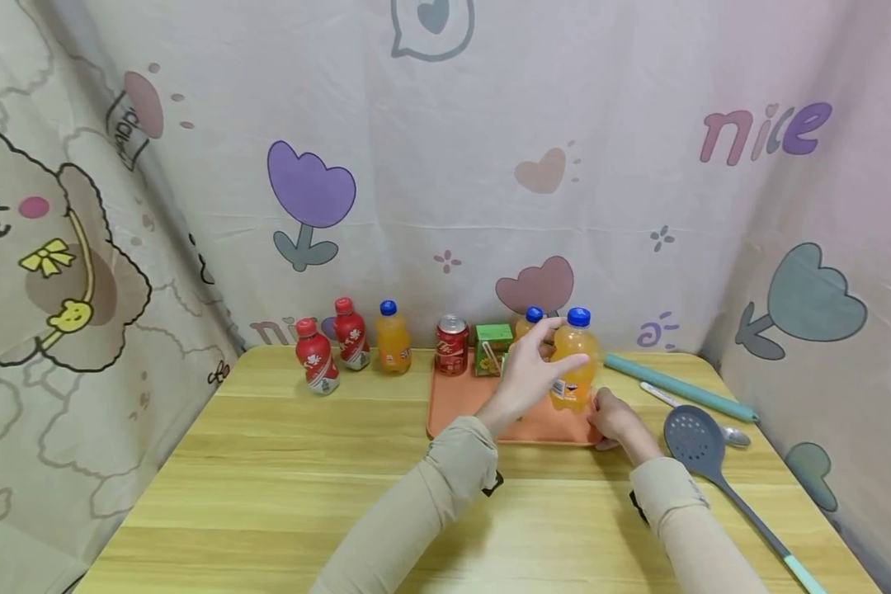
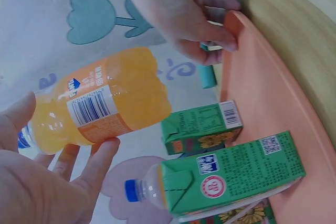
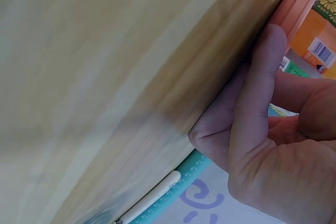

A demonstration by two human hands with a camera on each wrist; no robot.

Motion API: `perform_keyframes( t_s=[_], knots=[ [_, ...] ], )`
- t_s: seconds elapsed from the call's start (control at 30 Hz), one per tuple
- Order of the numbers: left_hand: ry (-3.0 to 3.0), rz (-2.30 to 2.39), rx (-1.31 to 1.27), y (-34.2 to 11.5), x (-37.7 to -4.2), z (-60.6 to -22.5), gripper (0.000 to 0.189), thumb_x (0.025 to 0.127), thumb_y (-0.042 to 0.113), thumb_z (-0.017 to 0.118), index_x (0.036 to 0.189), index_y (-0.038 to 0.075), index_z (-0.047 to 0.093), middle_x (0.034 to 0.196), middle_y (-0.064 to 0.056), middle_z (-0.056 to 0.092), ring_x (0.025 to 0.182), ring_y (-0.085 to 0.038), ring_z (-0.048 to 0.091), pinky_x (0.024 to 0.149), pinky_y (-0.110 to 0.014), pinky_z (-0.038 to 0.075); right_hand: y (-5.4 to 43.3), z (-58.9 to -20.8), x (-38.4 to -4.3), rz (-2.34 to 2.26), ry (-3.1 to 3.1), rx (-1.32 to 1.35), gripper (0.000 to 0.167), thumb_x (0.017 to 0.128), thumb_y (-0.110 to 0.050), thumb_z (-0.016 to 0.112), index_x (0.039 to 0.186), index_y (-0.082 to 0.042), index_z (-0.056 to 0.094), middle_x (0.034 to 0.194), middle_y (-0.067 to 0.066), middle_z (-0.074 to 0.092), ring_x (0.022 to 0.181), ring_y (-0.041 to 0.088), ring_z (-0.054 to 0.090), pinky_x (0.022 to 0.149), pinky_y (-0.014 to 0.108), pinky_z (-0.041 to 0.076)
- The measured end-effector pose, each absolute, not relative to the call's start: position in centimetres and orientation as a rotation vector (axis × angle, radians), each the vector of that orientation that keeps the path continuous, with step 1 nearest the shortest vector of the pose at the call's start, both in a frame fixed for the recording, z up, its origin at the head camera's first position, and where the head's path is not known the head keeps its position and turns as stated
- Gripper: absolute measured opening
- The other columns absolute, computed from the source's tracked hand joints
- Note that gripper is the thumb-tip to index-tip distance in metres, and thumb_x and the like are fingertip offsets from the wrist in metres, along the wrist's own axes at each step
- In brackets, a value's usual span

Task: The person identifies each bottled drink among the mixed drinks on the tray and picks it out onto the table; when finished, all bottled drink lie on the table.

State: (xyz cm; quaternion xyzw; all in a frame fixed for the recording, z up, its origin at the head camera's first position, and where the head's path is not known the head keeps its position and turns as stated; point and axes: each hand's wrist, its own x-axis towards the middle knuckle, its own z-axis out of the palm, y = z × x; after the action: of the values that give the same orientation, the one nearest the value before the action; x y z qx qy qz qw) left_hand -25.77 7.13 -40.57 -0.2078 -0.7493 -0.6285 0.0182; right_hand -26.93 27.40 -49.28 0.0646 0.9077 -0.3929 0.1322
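Over the salmon-orange, rectangular plastic tray [image 1: 460, 412], the person's left hand [image 1: 529, 371] grasped a blue-capped clear plastic bottle of orange drink [image 1: 577, 383]. The right hand [image 1: 615, 417] pinched the tray's right edge; a tug there, I judged, could topple the boxy green cardboard carton [image 2: 231, 174] standing on the tray.

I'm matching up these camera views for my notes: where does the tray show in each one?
Head: right of centre, the tray lies flat on the table.
Left wrist: along the right side, slanting from upper right of centre to the lower right corner.
Right wrist: only a strip of its edge, in the upper right.
Shared landmark: the right grip, at the tray's edge in all three.
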Motion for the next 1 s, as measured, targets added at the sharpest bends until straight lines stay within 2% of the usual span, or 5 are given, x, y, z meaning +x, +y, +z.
perform_keyframes(
  t_s=[0.2,0.43,0.67,0.83,1.0],
  knots=[
    [-2.286,-2.055,-0.642,5.9,-25.0,-39.6,0.058,0.093,0.035,0.082,0.146,0.038,0.057,0.136,0.004,0.064,0.109,-0.014,0.073,0.081,-0.032,0.065,27.5,-49.5,-27.0,-1.134,2.618,0.193,0.009,0.108,0.001,0.045,0.112,0.006,0.04,0.095,0.021,0.055,0.075,0.023,0.063,0.061,0.032,0.063],
    [-2.227,-2.165,-0.64,4.1,-24.9,-38.6,0.059,0.097,0.028,0.077,0.151,0.024,0.055,0.137,-0.006,0.064,0.118,-0.027,0.07,0.09,-0.039,0.064,27.7,-49.8,-27.2,-1.097,2.63,0.187,0.008,0.108,0.0,0.046,0.108,0.004,0.039,0.091,0.018,0.052,0.072,0.022,0.062,0.06,0.03,0.062],
    [-2.144,-2.396,-0.605,2.1,-25.0,-38.1,0.054,0.1,0.021,0.072,0.151,0.02,0.054,0.144,-0.008,0.064,0.116,-0.024,0.069,0.097,-0.049,0.063,27.4,-49.4,-26.8,-1.111,2.62,0.195,0.011,0.108,0.0,0.046,0.106,0.002,0.035,0.089,0.015,0.048,0.071,0.022,0.059,0.062,0.031,0.062],
    [-2.086,-2.576,-0.558,0.5,-25.0,-37.8,0.058,0.101,0.019,0.07,0.155,0.022,0.05,0.153,-0.007,0.058,0.122,-0.025,0.067,0.107,-0.056,0.057,27.2,-49.2,-26.5,-1.128,2.612,0.191,0.012,0.108,0.0,0.045,0.105,0.002,0.033,0.087,0.014,0.046,0.072,0.022,0.059,0.063,0.031,0.062],
    [-2.047,-2.673,-0.561,-1.2,-24.9,-37.4,0.058,0.103,0.02,0.065,0.158,0.019,0.046,0.155,-0.012,0.056,0.13,-0.029,0.063,0.113,-0.058,0.052,27.2,-49.2,-26.5,-1.138,2.613,0.172,0.013,0.107,0.001,0.045,0.104,0.003,0.033,0.085,0.013,0.047,0.069,0.02,0.059,0.062,0.03,0.061]
  ],
)
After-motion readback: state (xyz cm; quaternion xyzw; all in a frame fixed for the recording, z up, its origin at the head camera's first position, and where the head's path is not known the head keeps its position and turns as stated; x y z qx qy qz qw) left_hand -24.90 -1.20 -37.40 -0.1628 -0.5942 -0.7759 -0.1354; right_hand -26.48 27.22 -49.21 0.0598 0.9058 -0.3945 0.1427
